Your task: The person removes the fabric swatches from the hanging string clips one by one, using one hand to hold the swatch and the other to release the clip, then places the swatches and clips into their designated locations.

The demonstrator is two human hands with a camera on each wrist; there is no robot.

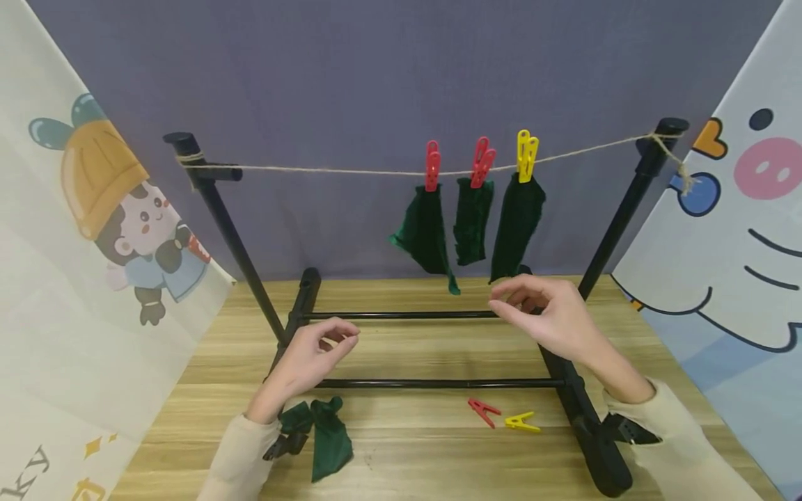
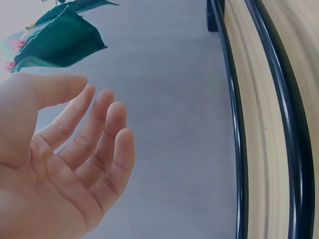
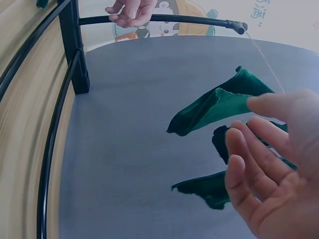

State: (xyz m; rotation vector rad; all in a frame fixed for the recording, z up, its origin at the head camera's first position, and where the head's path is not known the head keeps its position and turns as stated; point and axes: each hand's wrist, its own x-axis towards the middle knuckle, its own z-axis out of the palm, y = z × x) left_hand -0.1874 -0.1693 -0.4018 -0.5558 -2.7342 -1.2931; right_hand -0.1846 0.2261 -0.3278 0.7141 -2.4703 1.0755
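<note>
Three dark green cloth pieces hang from a twine line (image 1: pixel 326 170). A red clothespin (image 1: pixel 432 167) grips the left cloth (image 1: pixel 427 233), another red clothespin (image 1: pixel 482 163) the middle cloth (image 1: pixel 473 223), and a yellow clothespin (image 1: pixel 527 156) the right cloth (image 1: pixel 519 223). My right hand (image 1: pixel 548 313) is held just below the right cloth, fingers loosely bent, holding nothing. Over the left part of the frame hovers my left hand (image 1: pixel 316 355), relaxed and holding nothing. Its palm and bent fingers also show in the left wrist view.
Two black posts (image 1: pixel 232 236) carry the line, joined at the base by black crossbars (image 1: pixel 438 383). On the wooden table (image 1: pixel 426 459) lie a loose red clothespin (image 1: pixel 484 412), a yellow clothespin (image 1: pixel 523 422) and green cloth pieces (image 1: pixel 332 442) near the left wrist.
</note>
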